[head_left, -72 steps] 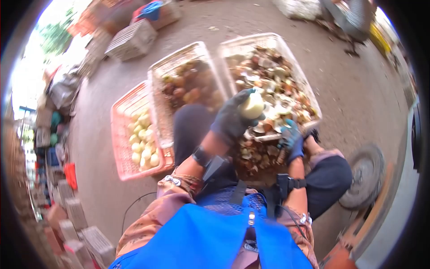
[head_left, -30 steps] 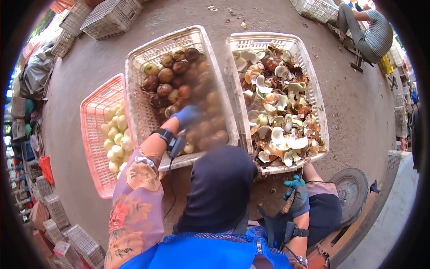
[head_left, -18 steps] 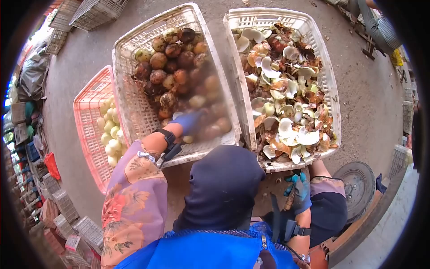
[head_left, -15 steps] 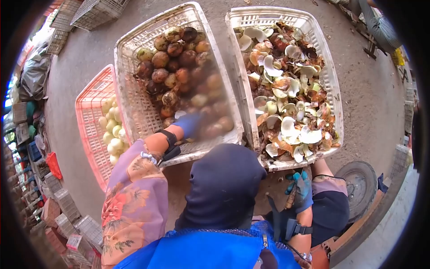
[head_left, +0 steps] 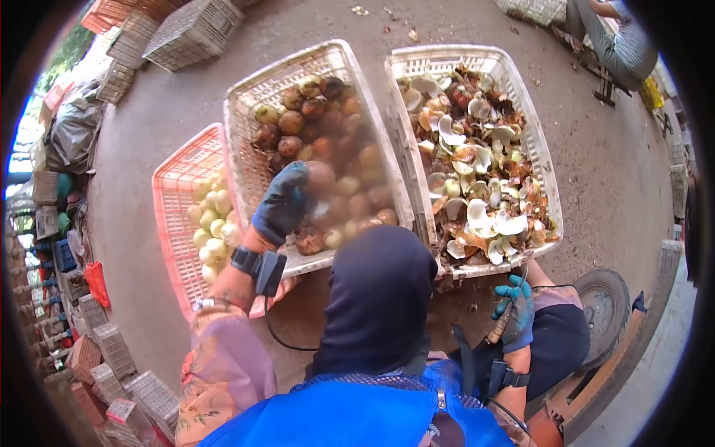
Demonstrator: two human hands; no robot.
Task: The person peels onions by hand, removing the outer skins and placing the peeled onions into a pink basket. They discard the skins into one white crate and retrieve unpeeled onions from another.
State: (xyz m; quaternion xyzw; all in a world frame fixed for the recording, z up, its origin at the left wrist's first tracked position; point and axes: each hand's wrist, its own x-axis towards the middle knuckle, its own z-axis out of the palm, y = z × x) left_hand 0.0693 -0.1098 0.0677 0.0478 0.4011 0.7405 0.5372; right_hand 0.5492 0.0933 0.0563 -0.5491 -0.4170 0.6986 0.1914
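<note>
Head view: the left hand (head_left: 280, 203) has risen over the middle crate (head_left: 287, 67), fingers closed round an unpeeled onion (head_left: 321, 177), now picked out. The right hand's (head_left: 519, 316) fingers stay wrapped round a knife (head_left: 501, 325).

Single head-height view, forward and steeply down past the raised knee (head_left: 381, 279) onto nearby crates (head_left: 491, 270)

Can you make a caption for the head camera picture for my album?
Gloved left hand holding an onion above a crate; right hand gripping a knife near the peelings.
</note>
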